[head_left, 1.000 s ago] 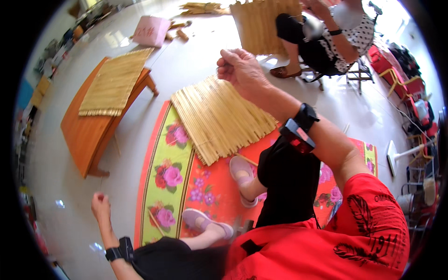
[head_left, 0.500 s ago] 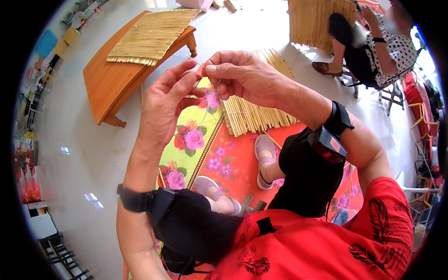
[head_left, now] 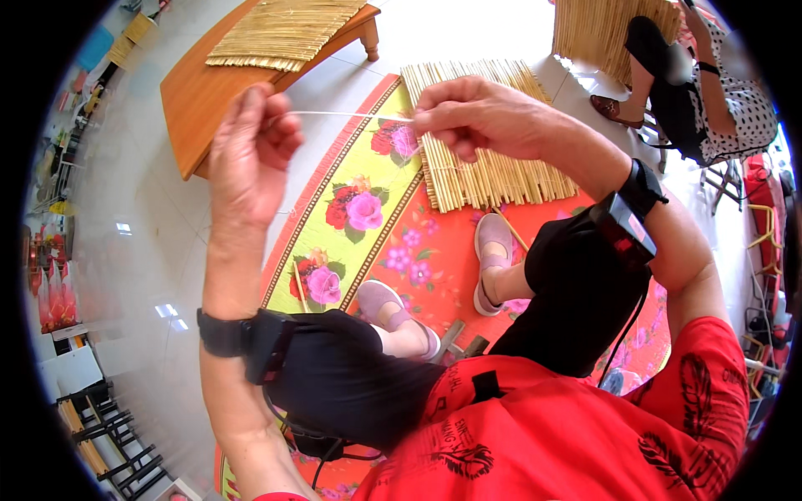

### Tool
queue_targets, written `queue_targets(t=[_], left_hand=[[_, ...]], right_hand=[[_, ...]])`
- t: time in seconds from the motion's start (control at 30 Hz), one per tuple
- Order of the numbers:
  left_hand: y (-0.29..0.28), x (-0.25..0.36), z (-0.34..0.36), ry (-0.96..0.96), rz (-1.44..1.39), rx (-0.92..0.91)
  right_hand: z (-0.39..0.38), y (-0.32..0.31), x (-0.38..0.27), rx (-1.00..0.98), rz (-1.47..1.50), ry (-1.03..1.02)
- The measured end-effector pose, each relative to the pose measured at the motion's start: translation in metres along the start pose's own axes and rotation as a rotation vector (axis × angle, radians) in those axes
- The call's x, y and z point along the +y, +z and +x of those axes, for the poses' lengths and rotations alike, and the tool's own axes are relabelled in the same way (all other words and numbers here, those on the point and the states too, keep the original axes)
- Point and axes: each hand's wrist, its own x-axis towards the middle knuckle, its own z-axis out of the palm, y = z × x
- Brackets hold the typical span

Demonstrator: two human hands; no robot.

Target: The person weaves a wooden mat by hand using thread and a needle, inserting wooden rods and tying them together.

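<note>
I see the left hand (head_left: 249, 159) and right hand (head_left: 484, 118) pinching a taut white cord (head_left: 347, 113) between them, a stick mat (head_left: 480, 177) beneath the right.

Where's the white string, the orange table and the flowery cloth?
White string (head_left: 351, 113): head view, middle of its straight stretch.
Orange table (head_left: 196, 93): head view, bare tabletop.
Flowery cloth (head_left: 364, 211): head view, a pink flower on it.

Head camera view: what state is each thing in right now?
White thread, drawn nearly straight between the hands
Right hand, fingers pinched on the thread
Left hand, fingers curled; grip on the thread unclear
Table, standing upright
Tabletop stick mat, lying flat
Nearer stick mat, unrolled, lying flat
Floral cloth, spread out
Shoes, worn
</note>
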Motion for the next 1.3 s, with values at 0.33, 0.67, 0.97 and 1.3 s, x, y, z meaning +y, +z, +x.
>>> queue_targets(t=[0.33, 0.67, 0.97, 1.3], left_hand=[[-0.225, 0.060, -0.038, 0.319, -0.085, 0.778], [-0.007, 0.002, -0.007, -0.099, 0.134, 0.086], [0.079, -0.034, -0.013, -0.334, 0.466, -0.271], [0.060, -0.014, -0.014, -0.211, 0.327, -0.160]], right_hand=[[-0.059, -0.138, 0.069, 0.595, -0.467, 0.090], [-0.032, -0.044, 0.004, 0.382, -0.380, -0.009], [-0.017, 0.008, -0.023, 0.199, -0.201, -0.122], [-0.024, -0.021, -0.012, 0.290, -0.290, -0.056]])
